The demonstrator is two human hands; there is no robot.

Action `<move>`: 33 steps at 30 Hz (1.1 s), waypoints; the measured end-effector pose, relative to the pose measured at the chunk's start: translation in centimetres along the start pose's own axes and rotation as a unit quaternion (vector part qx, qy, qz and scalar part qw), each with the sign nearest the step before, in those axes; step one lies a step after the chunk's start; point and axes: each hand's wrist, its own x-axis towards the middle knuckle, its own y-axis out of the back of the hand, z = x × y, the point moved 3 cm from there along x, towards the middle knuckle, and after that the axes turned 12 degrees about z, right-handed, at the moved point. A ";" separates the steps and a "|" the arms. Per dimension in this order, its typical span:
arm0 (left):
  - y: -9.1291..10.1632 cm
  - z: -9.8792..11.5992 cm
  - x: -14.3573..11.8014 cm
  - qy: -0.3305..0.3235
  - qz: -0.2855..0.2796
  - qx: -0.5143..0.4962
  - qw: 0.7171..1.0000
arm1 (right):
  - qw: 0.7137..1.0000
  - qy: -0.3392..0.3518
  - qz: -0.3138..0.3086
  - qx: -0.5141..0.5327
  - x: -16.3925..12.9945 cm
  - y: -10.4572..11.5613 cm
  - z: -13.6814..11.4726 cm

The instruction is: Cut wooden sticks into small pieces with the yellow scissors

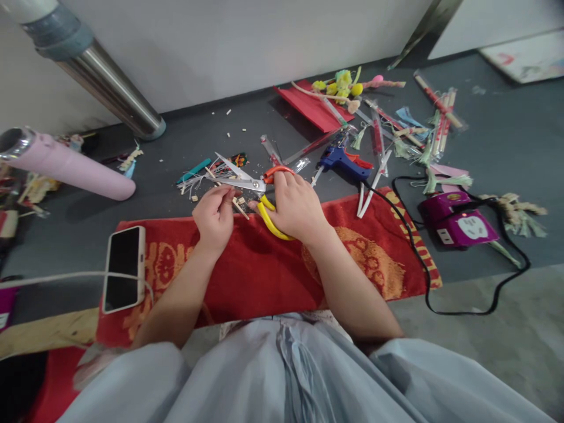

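My right hand (299, 205) grips a pair of scissors (254, 185) by its orange and yellow handles. The blades stand apart and point left, over the scattered sticks. Just below the lower blade, my left hand (212, 216) is closed in a pinch; whatever is between the fingertips is too small or hidden to make out. Thin white and grey strands (194, 183), small pale wooden bits (240, 202) and a teal pen-like stick (194, 170) lie around the blades. Both forearms rest over a red towel (259, 276) with orange patterns.
A blue glue gun (343, 163) with a black cord lies right of the scissors, near a purple power socket (458, 220). Wrapped sticks and tassels, a red packet (312, 108), a pink tumbler (83, 167), a metal post (118, 88) and a phone (124, 267) surround the work area.
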 end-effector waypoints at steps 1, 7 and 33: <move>0.0 0.1 0.0 0.001 -0.005 0.001 1.000 | 1.000 0.000 -0.002 0.001 0.0 0.0 0.0; 0.1 0.1 0.0 -0.002 -0.028 0.000 1.000 | 1.000 0.004 -0.005 0.016 0.0 -0.1 0.1; 0.0 0.1 0.0 -0.039 0.017 0.032 0.999 | 0.999 -0.008 -0.009 0.033 0.0 -0.3 0.2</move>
